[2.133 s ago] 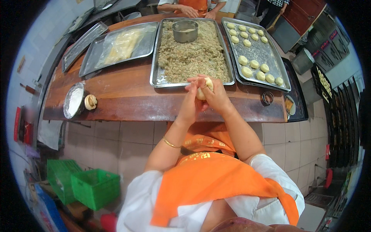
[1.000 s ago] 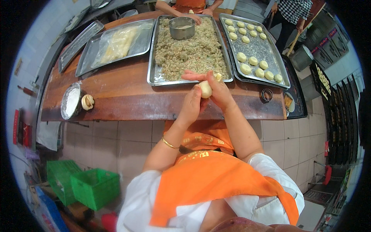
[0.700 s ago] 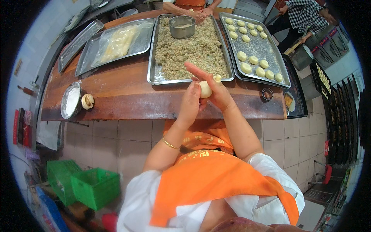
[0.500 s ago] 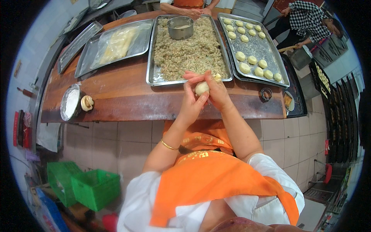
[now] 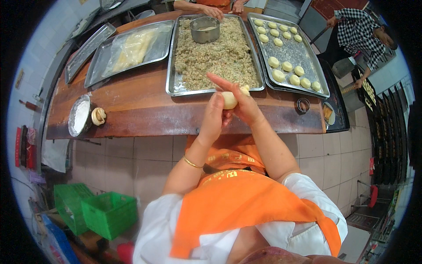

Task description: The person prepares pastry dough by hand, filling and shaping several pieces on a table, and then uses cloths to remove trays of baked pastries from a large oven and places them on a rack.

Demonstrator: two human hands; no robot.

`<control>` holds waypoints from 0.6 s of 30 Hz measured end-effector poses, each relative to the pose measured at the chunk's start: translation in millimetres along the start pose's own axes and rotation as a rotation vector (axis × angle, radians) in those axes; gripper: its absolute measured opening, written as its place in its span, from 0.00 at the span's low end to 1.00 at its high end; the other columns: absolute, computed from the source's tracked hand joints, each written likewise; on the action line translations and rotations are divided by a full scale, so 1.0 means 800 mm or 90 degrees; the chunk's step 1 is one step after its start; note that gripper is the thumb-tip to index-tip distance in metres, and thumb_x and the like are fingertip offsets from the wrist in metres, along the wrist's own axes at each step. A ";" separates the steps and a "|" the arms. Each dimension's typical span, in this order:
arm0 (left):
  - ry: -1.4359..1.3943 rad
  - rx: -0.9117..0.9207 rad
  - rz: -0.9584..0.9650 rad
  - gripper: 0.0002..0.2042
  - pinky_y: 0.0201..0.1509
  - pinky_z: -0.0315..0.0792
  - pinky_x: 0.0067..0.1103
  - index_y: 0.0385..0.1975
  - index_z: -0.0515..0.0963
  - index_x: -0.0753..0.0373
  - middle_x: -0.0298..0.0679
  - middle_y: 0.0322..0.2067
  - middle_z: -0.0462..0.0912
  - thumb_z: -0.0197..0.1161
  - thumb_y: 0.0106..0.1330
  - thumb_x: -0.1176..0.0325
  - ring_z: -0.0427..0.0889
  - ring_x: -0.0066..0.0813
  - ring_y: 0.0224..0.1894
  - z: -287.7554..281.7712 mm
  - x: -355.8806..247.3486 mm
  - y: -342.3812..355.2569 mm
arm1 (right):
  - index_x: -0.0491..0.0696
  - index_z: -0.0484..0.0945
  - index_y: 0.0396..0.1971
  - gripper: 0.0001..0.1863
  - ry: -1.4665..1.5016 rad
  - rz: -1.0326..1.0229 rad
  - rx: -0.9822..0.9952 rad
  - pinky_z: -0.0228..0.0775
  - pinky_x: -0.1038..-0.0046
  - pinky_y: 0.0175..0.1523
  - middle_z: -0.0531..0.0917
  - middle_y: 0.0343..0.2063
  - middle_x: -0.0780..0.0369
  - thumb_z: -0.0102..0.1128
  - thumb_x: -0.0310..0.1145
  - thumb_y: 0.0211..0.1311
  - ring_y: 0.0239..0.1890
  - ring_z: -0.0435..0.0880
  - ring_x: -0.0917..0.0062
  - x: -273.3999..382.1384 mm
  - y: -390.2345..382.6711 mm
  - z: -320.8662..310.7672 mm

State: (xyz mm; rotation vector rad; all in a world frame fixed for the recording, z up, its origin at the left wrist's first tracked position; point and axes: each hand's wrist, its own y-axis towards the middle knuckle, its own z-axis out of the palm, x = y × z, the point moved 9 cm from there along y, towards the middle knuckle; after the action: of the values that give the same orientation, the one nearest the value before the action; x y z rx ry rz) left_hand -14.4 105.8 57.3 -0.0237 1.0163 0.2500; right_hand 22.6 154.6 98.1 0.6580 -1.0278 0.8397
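A pale round dough ball (image 5: 230, 99) sits between my two hands above the near edge of the wooden table (image 5: 140, 105). My left hand (image 5: 212, 118) presses against it from the left, fingers upright. My right hand (image 5: 241, 102) cups it from the right, with fingers stretched over its top. Just beyond my hands lies a steel tray of crumbly brownish filling (image 5: 220, 55) with a round metal bowl (image 5: 205, 29) standing in it.
Right of the filling, a tray (image 5: 307, 66) holds several shaped dough pieces. A tray with plastic-wrapped dough (image 5: 132, 46) lies to the left. A flour bowl (image 5: 79, 116) and dough scrap (image 5: 98, 116) sit at the near left. Another person's hands (image 5: 215, 11) work across the table. Green crates (image 5: 101, 213) stand on the floor.
My hands have kept turning the dough ball in place; my right fingers now reach over its top. A person in a checked shirt has come into view at the upper right.
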 end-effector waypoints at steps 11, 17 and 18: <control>0.214 -0.117 0.091 0.23 0.29 0.67 0.13 0.47 0.69 0.63 0.31 0.33 0.75 0.48 0.73 0.45 0.73 0.15 0.30 -0.017 0.005 0.005 | 0.45 0.80 0.49 0.34 -0.152 -0.142 -0.022 0.49 0.65 0.72 0.73 0.60 0.54 0.29 0.56 0.74 0.72 0.53 0.67 0.011 0.011 -0.009; 0.154 -0.177 0.164 0.18 0.31 0.68 0.14 0.44 0.70 0.61 0.31 0.33 0.75 0.52 0.73 0.50 0.74 0.16 0.32 0.003 -0.019 0.001 | 0.44 0.80 0.41 0.29 -0.145 -0.079 -0.023 0.66 0.69 0.62 0.79 0.53 0.55 0.38 0.55 0.73 0.64 0.68 0.70 -0.009 0.016 -0.020; 0.177 -0.208 0.217 0.17 0.31 0.68 0.14 0.43 0.70 0.61 0.31 0.33 0.75 0.51 0.73 0.50 0.74 0.16 0.32 0.007 -0.031 -0.003 | 0.43 0.80 0.38 0.26 -0.175 -0.063 -0.073 0.68 0.71 0.57 0.81 0.49 0.56 0.44 0.52 0.71 0.58 0.72 0.73 -0.007 0.015 -0.028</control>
State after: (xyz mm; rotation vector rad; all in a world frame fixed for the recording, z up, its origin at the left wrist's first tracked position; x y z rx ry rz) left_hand -21.6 99.1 80.6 -0.1875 1.2453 0.7386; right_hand 21.4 176.9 85.1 0.7330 -1.2709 0.6090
